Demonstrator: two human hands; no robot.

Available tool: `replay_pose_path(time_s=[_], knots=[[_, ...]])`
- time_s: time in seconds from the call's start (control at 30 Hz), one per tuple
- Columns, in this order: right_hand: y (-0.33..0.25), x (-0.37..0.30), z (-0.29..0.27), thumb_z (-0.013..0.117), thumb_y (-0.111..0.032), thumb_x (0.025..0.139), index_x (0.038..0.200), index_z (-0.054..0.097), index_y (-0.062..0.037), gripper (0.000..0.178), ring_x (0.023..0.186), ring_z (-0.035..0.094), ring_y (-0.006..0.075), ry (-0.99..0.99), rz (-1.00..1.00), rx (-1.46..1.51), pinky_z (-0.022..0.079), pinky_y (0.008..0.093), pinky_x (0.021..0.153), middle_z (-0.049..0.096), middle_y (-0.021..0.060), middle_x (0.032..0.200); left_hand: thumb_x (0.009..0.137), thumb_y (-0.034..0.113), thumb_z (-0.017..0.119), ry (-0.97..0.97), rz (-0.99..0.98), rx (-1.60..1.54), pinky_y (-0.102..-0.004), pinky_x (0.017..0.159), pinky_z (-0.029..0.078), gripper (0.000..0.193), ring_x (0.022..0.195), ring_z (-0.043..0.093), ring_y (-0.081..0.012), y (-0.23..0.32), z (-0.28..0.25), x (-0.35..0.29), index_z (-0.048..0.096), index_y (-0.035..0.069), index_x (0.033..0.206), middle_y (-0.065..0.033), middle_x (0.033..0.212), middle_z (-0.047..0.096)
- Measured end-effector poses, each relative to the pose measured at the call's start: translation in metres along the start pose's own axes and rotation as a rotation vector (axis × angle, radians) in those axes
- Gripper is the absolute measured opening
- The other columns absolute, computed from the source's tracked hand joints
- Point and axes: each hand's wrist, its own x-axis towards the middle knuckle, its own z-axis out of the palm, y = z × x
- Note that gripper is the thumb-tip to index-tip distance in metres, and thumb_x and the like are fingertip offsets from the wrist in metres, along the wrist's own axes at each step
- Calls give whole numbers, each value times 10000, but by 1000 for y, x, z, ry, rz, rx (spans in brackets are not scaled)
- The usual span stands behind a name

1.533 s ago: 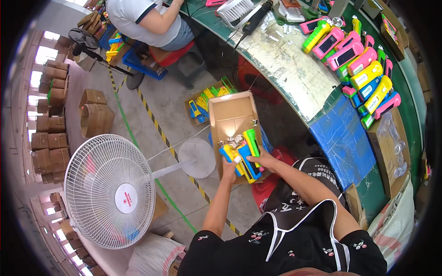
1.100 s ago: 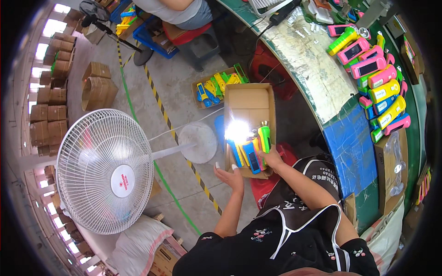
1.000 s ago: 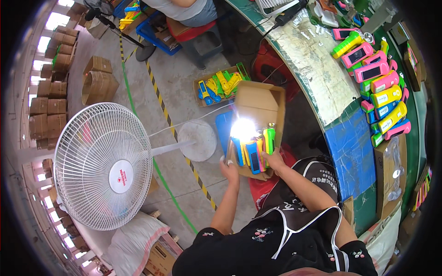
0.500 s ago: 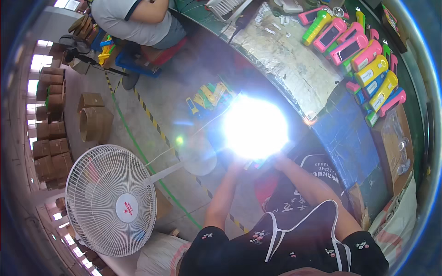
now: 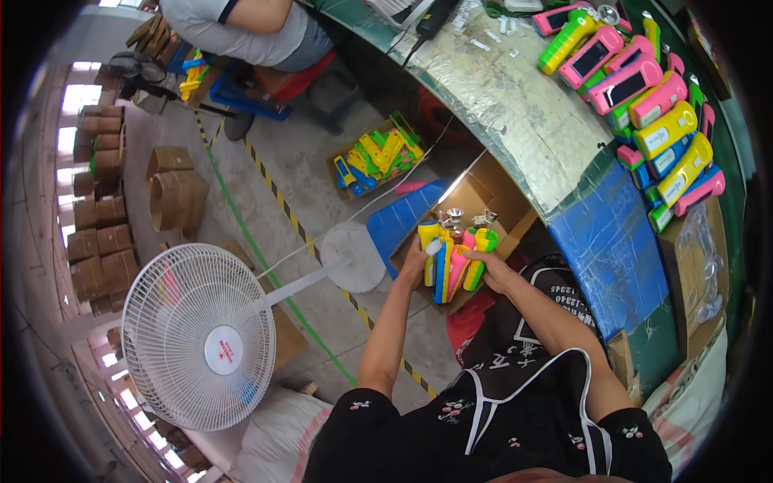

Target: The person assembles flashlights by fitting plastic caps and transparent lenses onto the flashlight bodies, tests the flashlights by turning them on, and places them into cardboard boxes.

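Note:
Between my two hands is a bundle of several plastic flashlights (image 5: 456,270), blue, yellow, pink and green. Their silver reflector cups stick out at the far end, none of them lit. My left hand (image 5: 414,264) is closed round the left side of the bundle, and my right hand (image 5: 495,274) grips the right side by a green and yellow flashlight. Some of my fingers are hidden behind the bundle. Just beyond and beneath it lies an open cardboard box (image 5: 507,191) beside the table's edge.
A foil-topped table (image 5: 507,105) on the right bears a pile of flashlights (image 5: 636,97). Farther off, a carton of coloured plastic parts (image 5: 378,157) stands on the floor. A white fan (image 5: 200,338) is at my left. Another person (image 5: 258,32) sits at the far left.
A dazzling white light between my hands, which hid what they held, has gone out. The flashlights and the box now show. The view has shifted slightly.

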Motion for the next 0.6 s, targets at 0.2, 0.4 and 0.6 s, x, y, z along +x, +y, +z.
replay_pose_path(time_s=[0.2, 0.4, 0.6], knots=[[-46, 9, 37, 751, -164, 809, 1314, 513, -73, 565, 1090, 609, 200, -83, 110, -348, 484, 347, 960, 630, 74, 1188, 856, 246, 735, 369, 205, -230, -336, 914, 525, 638, 1107, 601, -195, -7, 31, -55, 405, 82, 1376, -80, 1248, 569], [-34, 45, 33, 765, -134, 757, 1412, 373, -24, 771, 1169, 555, 291, 234, -323, -994, 433, 392, 1024, 549, 135, 1285, 967, 228, 566, 647, 166, -520, -347, 930, 485, 396, 1078, 585, -189, -68, 41, -39, 454, 83, 1318, -57, 1178, 576], [-11, 15, 39, 663, -73, 776, 1341, 484, -53, 592, 1222, 469, 395, 454, -859, -1476, 384, 459, 1039, 515, 207, 1263, 916, 116, 572, 748, 21, -418, -343, 959, 450, 514, 1100, 567, -224, -98, 40, -54, 390, -7, 1381, -113, 1201, 559]])
